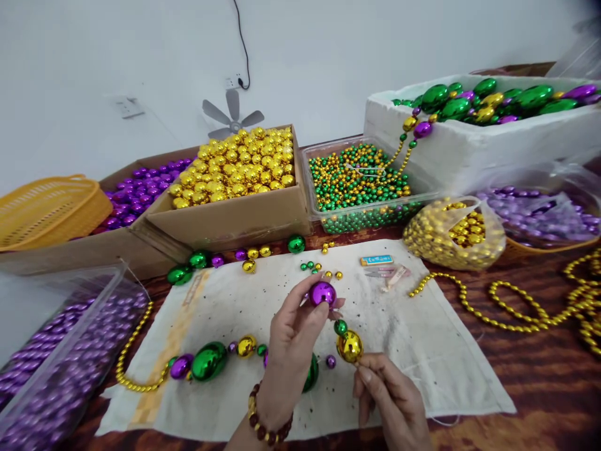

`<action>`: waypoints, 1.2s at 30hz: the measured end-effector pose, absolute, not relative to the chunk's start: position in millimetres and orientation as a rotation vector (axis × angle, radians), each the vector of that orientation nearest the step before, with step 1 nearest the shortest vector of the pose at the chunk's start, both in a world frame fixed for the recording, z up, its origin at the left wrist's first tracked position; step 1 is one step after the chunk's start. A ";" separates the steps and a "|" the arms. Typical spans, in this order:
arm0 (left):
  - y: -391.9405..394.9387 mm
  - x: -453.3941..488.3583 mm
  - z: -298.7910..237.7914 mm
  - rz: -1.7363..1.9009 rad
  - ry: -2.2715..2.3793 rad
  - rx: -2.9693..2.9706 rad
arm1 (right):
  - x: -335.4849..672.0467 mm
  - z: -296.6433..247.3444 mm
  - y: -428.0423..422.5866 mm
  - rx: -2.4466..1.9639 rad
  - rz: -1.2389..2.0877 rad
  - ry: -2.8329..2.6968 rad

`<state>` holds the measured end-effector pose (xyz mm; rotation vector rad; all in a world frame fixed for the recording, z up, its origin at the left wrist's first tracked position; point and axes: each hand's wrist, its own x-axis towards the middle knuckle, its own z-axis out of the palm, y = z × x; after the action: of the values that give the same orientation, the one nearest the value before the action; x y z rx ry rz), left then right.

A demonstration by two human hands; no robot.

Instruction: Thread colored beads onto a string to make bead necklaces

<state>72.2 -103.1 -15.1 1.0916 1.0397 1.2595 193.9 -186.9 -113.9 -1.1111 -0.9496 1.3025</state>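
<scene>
My left hand (298, 326), with a beaded bracelet at the wrist, pinches a shiny purple bead (322, 294) above the white cloth. Below that bead hang a small green bead (340, 327) and a gold bead (350, 346). Close under the gold bead, the fingers of my right hand (389, 394) are pinched together; the thin string or needle between them is too fine to make out. A partly strung necklace with a large green bead (209, 361) runs left across the cloth, and my left hand covers some of it. A small purple bead (331, 361) lies loose between the hands.
Behind the white cloth (188, 401) stand a box of gold beads (230, 216), a clear tub of small green and gold beads (370, 213) and a foam box (404, 144) of necklaces. Scissors (380, 272) lie on the cloth. Gold bead strings (511, 322) trail at the right.
</scene>
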 end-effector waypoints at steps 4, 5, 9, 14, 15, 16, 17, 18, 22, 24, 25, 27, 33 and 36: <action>-95.8 68.5 -17.0 1.310 0.988 0.987 | 194.3 -117.7 -193.7 -1.138 1.316 -0.937; -93.7 68.2 -17.4 1.323 0.969 0.961 | 194.1 -118.7 -195.7 -1.151 1.318 -0.928; -90.7 71.2 -16.5 1.352 0.950 0.911 | 191.9 -120.2 -200.1 -1.189 1.285 -0.918; -101.0 78.2 -18.4 1.279 1.028 0.914 | 184.0 -115.1 -196.2 -1.167 1.294 -0.854; -103.5 78.9 -19.7 1.265 1.039 0.918 | 182.3 -114.0 -195.2 -1.160 1.305 -0.830; -105.6 79.2 -21.1 1.255 1.046 0.926 | 181.1 -113.0 -194.2 -1.152 1.312 -0.813; -107.3 79.2 -22.4 1.249 1.050 0.936 | 180.4 -112.3 -193.1 -1.147 1.317 -0.803; -108.4 78.9 -23.5 1.247 1.055 0.943 | 180.2 -111.7 -192.0 -1.146 1.320 -0.807; -107.5 78.2 -25.5 1.241 1.070 0.938 | 183.8 -110.0 -184.1 -1.162 1.318 -0.807; -104.8 79.6 -26.2 1.213 1.052 0.908 | 187.2 -108.9 -178.7 -1.174 1.334 -0.759; -103.2 80.6 -26.9 1.200 1.043 0.887 | 189.1 -108.4 -176.2 -1.179 1.353 -0.734; -99.7 82.8 -29.1 1.179 1.031 0.849 | 193.4 -108.1 -172.0 -1.173 1.422 -0.692; -91.2 84.9 -39.5 1.165 0.977 0.785 | 205.8 -115.3 -170.7 -1.024 1.655 -0.615; -93.2 85.6 -43.3 1.142 1.003 0.810 | 207.4 -120.8 -173.8 -1.073 1.650 -0.680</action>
<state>85.6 -93.2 -43.3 0.8105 1.0034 1.1415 207.4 -173.8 -120.8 -1.0729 -0.6805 1.6502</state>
